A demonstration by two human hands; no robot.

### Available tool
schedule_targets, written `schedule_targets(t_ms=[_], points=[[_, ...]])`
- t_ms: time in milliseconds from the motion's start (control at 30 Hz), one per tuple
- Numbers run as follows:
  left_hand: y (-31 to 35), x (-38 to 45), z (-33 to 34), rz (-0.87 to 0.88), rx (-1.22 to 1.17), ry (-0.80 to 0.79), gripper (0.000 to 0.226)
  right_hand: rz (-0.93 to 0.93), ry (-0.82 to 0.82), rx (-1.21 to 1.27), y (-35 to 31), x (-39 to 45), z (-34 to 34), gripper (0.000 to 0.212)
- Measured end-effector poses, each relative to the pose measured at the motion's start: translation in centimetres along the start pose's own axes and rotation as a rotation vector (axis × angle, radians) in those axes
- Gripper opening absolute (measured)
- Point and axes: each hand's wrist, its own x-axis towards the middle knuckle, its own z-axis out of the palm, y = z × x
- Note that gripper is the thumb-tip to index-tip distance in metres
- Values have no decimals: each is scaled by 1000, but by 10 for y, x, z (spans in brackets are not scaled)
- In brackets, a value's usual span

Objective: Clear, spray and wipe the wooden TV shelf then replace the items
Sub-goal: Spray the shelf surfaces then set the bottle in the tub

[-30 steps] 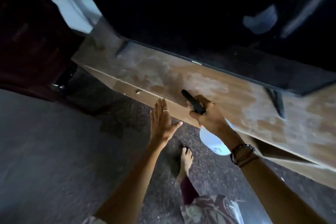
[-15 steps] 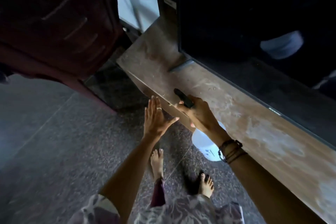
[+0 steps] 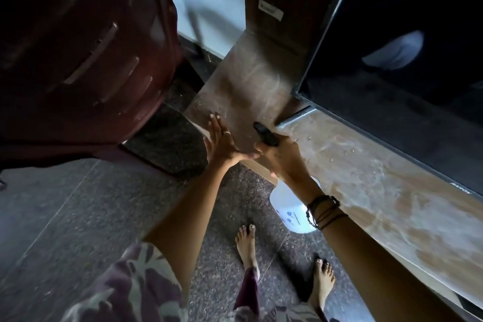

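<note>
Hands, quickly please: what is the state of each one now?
Left hand: open, fingers straight, holding nothing.
Right hand: closed around the spray bottle, at its black head.

The wooden shelf, wet with droplets and streaks, carries the TV on its foot.

Dim overall, heavy shadow in the corners and across the dark red furniture upper left. Main light comes from the pale wall gap at top centre, spilling onto the wooden shelf, where wet streaks and droplets catch a soft sheen. TV screen is near black with a faint pale reflection. Wide-angle bending at the edges; slight softness throughout, floor grainy.
</note>
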Motion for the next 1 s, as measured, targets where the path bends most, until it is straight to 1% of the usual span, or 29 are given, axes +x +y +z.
schedule_targets(t_ms=[33, 133, 200, 300, 367, 467, 533, 667, 733, 767, 800, 833, 867, 933, 1000], points=[[-1, -1, 0, 8, -26, -11, 140, 29, 33, 19, -2, 6, 1, 27], [-4, 0, 4, 18, 3, 4, 142, 130, 195, 79, -8, 24, -1, 27], [-4, 1, 3, 25, 19, -8, 141, 158, 275, 130, -8, 32, -5, 28], [-4, 0, 5, 17, 12, 7, 141, 160, 325, 146, -2, 35, -9, 33], [-3, 0, 5, 17, 23, 6, 142, 157, 300, 146, 1, 31, -8, 31], [-4, 0, 5, 18, 17, 9, 141, 155, 146, 120, 3, 15, 0, 36], [-3, -2, 7, 27, 31, 21, 141, 156, 87, 102, 9, 2, 7, 32], [-3, -6, 5, 28, -19, 49, 140, 157, 75, 99, 26, -23, 6, 20], [-2, -12, 8, 29, -41, 78, 133, 162, 102, 122, 34, -34, -4, 11], [0, -18, 13, 50, -40, 110, 125, 160, 134, 130, 39, -40, -10, 17], [2, -26, 18, 99, -26, 151, 115, 157, 167, 134, 44, -47, -18, 30], [7, -36, 26, 176, 4, 192, 104, 161, 198, 138, 49, -54, -29, 43], [14, -46, 34, 263, 35, 215, 96, 164, 232, 137, 54, -59, -39, 48], [29, -60, 52, 427, 73, 191, 92, 194, 326, 139, 65, -61, -59, 42], [52, -73, 76, 567, 90, 93, 96, 241, 423, 184, 78, -64, -84, 43]])
